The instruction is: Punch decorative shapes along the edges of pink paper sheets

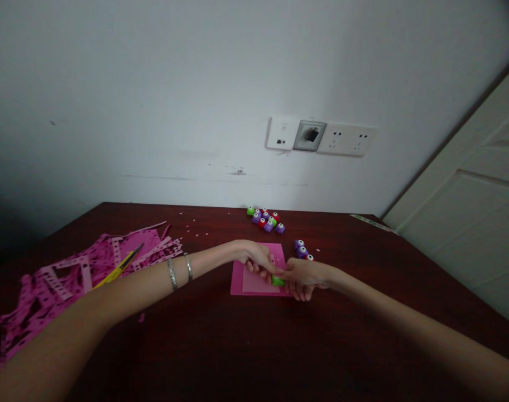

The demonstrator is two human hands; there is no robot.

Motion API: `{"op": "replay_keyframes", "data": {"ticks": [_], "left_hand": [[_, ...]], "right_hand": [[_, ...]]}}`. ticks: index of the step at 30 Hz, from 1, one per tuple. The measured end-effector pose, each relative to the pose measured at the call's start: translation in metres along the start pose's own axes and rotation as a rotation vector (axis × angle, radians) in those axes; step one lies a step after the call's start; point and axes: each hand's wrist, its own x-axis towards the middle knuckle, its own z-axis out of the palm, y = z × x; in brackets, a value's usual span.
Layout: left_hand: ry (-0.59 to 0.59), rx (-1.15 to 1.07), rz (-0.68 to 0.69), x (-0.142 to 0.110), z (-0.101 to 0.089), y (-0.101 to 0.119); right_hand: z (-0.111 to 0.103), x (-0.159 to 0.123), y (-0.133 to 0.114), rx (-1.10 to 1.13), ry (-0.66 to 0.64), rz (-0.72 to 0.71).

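Both hands meet over the pink paper at centre. Left hand [258,257]: fingers curled, grip nearly closed, thumb and forefinger reaching to the green punch [277,281]. Right hand [305,274]: thumb and forefinger drawn together at the same punch, other fingers bent beneath. Cannot tell which grip bears the hold, or whether both do; the fingers overlap there.

Green punch: small, bright green, upper part covered by fingers. Position: over the right side of the light pink sheet [254,283], which lies on a larger, deeper pink card [236,286].

Just beyond the right hand: a short row of punches [301,251], purple with one red, white round tops with dark centres. Further back, near the wall: a cluster of punches [268,220] in green, purple and red, same eye-like tops.

Left forearm: two silver bracelets [172,273]. Beyond it, a heap of pink paper strips [62,279], many pierced with holes; a yellow tool [118,268] with a dark pointed end rests on them. All on a dark red-brown counter [238,346].
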Motion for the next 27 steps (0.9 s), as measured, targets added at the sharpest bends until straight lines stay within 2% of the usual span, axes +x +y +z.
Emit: {"op": "replay_keyframes", "data": {"ticks": [7,10,12,17,20,24,27], "left_hand": [[0.015,-0.056,0.017,-0.002,0.004,-0.004],[0.088,-0.042,0.07,-0.006,0.009,-0.006],[0.19,0.011,0.151,-0.009,0.014,-0.007],[0.525,0.215,0.42,-0.022,0.023,-0.012],[0.646,0.328,0.44,-0.034,0.022,-0.02],[0.644,0.462,0.407,-0.041,0.018,-0.035],[0.605,0.484,0.406,-0.04,0.016,-0.045]], "right_hand": [[0.002,0.008,0.005,-0.02,0.007,0.011],[0.002,0.007,0.006,-0.024,0.016,0.007],[0.003,0.006,0.008,-0.046,0.048,0.007],[0.011,0.006,0.014,-0.134,0.263,-0.054],[0.019,0.004,0.016,-0.149,0.402,-0.086],[0.022,-0.006,0.012,-0.187,0.52,-0.111],[0.016,-0.019,0.006,-0.262,0.609,-0.21]]}}
